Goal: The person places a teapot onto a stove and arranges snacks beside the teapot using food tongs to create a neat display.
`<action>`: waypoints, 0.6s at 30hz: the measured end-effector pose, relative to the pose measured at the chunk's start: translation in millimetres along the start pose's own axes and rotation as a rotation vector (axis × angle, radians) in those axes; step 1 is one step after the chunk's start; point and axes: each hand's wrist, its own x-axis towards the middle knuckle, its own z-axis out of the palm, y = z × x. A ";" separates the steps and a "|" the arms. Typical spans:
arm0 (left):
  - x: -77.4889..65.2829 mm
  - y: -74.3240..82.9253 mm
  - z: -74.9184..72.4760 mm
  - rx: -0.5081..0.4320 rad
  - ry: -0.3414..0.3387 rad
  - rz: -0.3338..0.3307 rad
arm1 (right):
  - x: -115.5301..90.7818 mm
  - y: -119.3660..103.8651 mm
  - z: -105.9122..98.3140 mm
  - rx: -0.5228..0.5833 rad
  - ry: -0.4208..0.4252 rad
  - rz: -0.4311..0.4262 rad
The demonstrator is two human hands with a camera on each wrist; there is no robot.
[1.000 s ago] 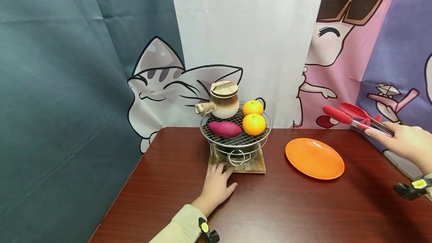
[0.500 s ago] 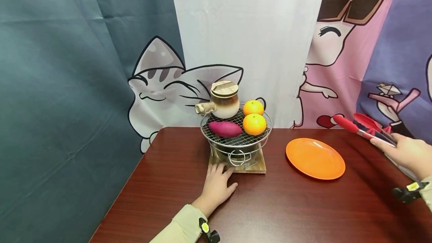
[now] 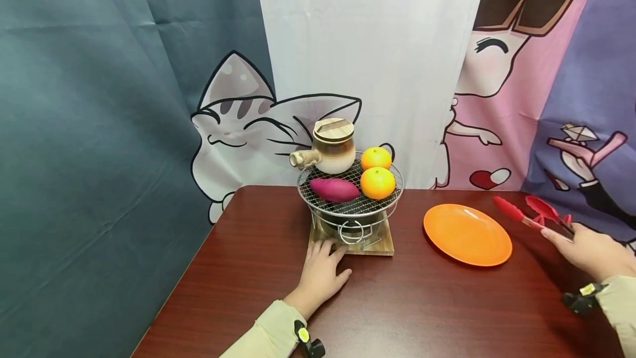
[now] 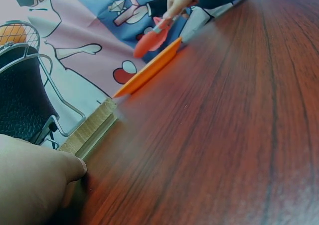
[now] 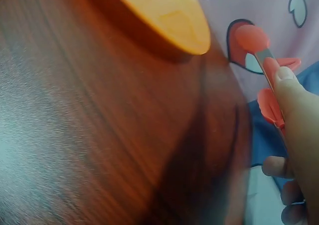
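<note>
My right hand (image 3: pixel 591 250) grips red-tipped tongs (image 3: pixel 517 211) above the table's right side, and their two heads stand apart with nothing between them. In the right wrist view the thumb lies along one arm of the tongs (image 5: pixel 271 70). My left hand (image 3: pixel 319 276) rests with spread fingers at the front left edge of a wooden base (image 3: pixel 380 245). On that base stands a small stove with a round wire grill (image 3: pixel 350 208). The grill bears a purple sweet potato (image 3: pixel 335 189), two oranges (image 3: pixel 377 183) and a lidded clay pot (image 3: pixel 334 153) with a side handle.
An orange oval plate (image 3: pixel 467 235) lies on the brown table (image 3: pixel 407 308), between the stove and my right hand. A printed curtain (image 3: pixel 382 43) hangs behind the table's back edge.
My right hand has lowered with the tongs, which now sit closer to the table, right of the plate. My left hand stays at the wooden base. The view has shifted slightly.
</note>
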 end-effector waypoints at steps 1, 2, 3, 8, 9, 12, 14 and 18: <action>-0.1 -0.2 0.3 0.002 0.001 0.001 | 0.5 0.0 2.6 -0.003 -0.008 0.003; -0.2 -0.4 0.5 0.004 0.004 0.001 | 0.8 0.1 4.9 -0.006 -0.011 0.002; -0.2 -0.6 0.6 0.006 0.007 0.002 | 0.9 -0.1 6.6 -0.003 -0.019 -0.002; -0.2 -0.5 1.6 0.007 0.012 0.005 | -1.3 1.2 14.8 0.001 -0.027 -0.048; -0.3 -0.3 2.0 0.006 0.011 0.006 | -1.6 1.3 16.1 0.003 -0.030 -0.055; -0.7 0.1 2.0 0.002 0.006 0.004 | -0.7 1.7 20.3 -0.001 -0.038 -0.049; -0.6 0.0 2.7 0.003 0.003 -0.001 | 0.7 2.0 23.8 -0.010 -0.038 -0.036; -0.1 -0.8 3.6 0.009 -0.009 -0.012 | 3.3 1.2 29.0 -0.036 -0.069 0.007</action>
